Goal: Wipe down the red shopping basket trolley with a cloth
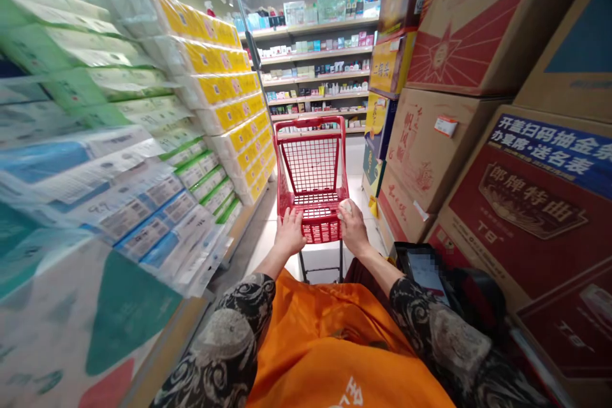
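Cart (310, 121), red, straight ahead of hands. L hand (290, 233) flat on near rim, fingers spread, not closed. R hand (352, 227) curled over rim, small white obj (345, 206) at fingers, unclear what. L of hands: stacked tissue packs (205, 95). R: cardboard cartons (444, 159). Past cart: store shelves (315, 70). Dark tablet (425, 274) below R hand.
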{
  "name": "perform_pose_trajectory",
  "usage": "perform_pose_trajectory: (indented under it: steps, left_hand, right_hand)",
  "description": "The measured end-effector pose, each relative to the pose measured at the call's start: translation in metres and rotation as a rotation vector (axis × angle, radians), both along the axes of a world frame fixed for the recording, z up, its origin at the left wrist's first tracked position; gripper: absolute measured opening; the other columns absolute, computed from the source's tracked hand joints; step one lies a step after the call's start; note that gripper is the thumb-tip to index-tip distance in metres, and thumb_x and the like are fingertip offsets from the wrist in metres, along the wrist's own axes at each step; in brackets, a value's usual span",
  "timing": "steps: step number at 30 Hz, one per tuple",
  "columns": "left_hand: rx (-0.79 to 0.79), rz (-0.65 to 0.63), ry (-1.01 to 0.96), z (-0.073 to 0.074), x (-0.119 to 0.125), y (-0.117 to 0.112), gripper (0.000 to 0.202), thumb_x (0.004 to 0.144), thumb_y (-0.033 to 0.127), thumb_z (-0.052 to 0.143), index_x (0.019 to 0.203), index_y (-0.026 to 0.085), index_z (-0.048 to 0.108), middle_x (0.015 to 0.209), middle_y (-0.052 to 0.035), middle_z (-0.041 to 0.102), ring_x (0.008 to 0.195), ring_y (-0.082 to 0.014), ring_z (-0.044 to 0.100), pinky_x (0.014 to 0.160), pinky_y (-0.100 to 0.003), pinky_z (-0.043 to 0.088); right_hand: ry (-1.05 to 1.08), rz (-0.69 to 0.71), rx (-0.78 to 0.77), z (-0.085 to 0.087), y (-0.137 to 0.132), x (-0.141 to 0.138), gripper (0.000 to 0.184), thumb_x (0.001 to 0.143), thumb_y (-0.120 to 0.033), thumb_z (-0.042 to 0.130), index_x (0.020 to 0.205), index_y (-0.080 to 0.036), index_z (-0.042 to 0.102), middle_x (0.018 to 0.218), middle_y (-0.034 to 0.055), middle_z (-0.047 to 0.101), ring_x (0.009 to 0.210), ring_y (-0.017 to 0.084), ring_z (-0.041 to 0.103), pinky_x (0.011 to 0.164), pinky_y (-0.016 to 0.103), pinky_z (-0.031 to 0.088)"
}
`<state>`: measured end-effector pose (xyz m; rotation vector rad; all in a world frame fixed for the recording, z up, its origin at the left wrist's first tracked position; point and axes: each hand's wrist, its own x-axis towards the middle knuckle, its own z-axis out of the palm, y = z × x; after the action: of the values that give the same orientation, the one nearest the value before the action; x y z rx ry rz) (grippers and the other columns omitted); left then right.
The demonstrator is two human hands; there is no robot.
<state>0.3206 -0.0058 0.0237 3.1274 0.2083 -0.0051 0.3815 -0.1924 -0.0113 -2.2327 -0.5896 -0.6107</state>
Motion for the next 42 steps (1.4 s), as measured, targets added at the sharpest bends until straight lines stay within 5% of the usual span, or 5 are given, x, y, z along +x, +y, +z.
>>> perform_pose_trajectory:
  steps: [8,17,29,36,42]
  left_hand:
    - [-0.060,-0.019,-0.015,0.000,0.001,0.008,0.070,0.069,0.029,0.056,0.134,0.015,0.036,0.150,-0.0128,0.025,0.140,-0.0292,0.010,0.112,-0.052,0.011]
    - [-0.075,-0.040,-0.032,0.000,0.000,0.006,0.069,0.068,0.027,0.056,0.133,0.016,0.037,0.150,-0.0129,0.026,0.140,-0.0298,0.010,0.111,-0.054,0.013]
    - [-0.097,-0.058,-0.029,0.001,-0.001,0.019,0.068,0.068,0.024,0.054,0.134,0.015,0.038,0.150,-0.0132,0.025,0.140,-0.0299,0.010,0.112,-0.054,0.011]
    - [-0.061,0.012,-0.092,-0.002,-0.014,0.035,0.076,0.072,0.021,0.053,0.141,0.010,0.022,0.152,-0.0177,0.015,0.141,-0.0273,0.007,0.112,-0.047,0.017]
    - [-0.144,0.105,-0.094,-0.007,-0.022,0.045,0.081,0.074,0.024,0.051,0.143,0.009,0.011,0.150,-0.0196,0.018,0.140,-0.0274,0.013,0.110,-0.047,0.021]
  right_hand:
    - [0.052,0.029,0.014,0.036,0.030,0.002,0.038,0.079,-0.011,0.045,0.113,-0.015,0.063,0.133,0.0121,0.049,0.123,0.023,0.044,0.105,0.037,0.035]
    - [-0.112,0.169,-0.272,-0.003,0.040,0.004,0.046,0.078,-0.014,0.055,0.124,-0.009,0.054,0.141,0.0185,0.038,0.135,0.027,0.028,0.108,0.045,0.029]
    - [-0.122,0.088,-0.253,0.001,0.021,0.018,0.039,0.083,-0.012,0.049,0.121,-0.010,0.057,0.141,0.0183,0.039,0.134,0.027,0.029,0.108,0.048,0.029]
    - [-0.137,0.282,-0.353,0.005,0.077,0.001,0.044,0.081,-0.009,0.053,0.126,-0.013,0.053,0.140,0.0164,0.041,0.135,0.024,0.029,0.108,0.047,0.029]
    - [-0.099,0.116,-0.339,0.003,0.030,0.015,0.048,0.076,-0.007,0.057,0.124,-0.007,0.054,0.142,0.0197,0.037,0.137,0.028,0.024,0.109,0.048,0.027]
